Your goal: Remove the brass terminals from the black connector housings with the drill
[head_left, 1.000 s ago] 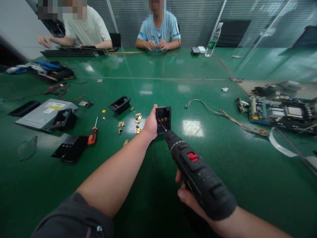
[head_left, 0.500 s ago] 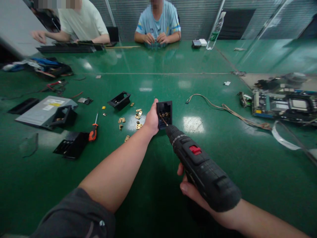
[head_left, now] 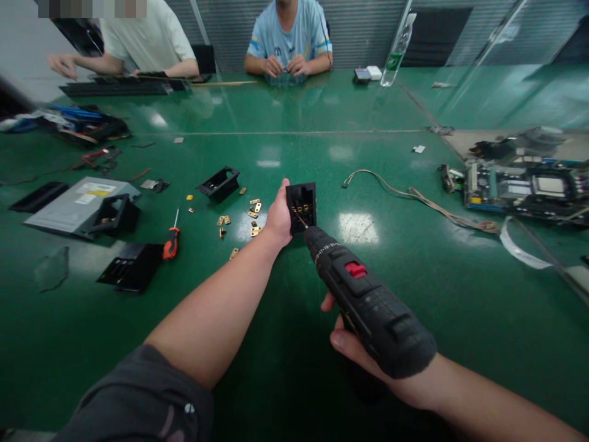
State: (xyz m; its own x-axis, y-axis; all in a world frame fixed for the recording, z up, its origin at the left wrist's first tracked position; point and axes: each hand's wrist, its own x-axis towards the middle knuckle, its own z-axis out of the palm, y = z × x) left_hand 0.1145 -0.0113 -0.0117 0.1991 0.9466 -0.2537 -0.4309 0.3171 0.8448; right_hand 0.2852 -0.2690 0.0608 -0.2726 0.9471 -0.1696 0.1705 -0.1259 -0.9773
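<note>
Clock read from the black housing (head_left: pixel 309 197), 12 being the far side of the green bench (head_left: pixel 294 150). My left hand (head_left: pixel 279 215) is closed on the housing's left side, holding its open face up towards me, brass pieces inside. My right hand (head_left: pixel 347 344) is wrapped around the power drill (head_left: pixel 368 298), which comes in from 5 o'clock. Its thin bit (head_left: pixel 302 220) reaches into the opening; contact at the tip too small to tell.

Loose brass plates (head_left: pixel 256 207) at 9, near the left hand. Second housing (head_left: pixel 219 185) at 10, screwdriver (head_left: pixel 170 242) between 8 and 9. Silver drive (head_left: pixel 80 205) well out at 9. Thin cable (head_left: pixel 414 195) and circuit board (head_left: pixel 529 190) towards 3. Bottle (head_left: pixel 398 52) at 1; person in blue (head_left: pixel 288 40) at 12.
</note>
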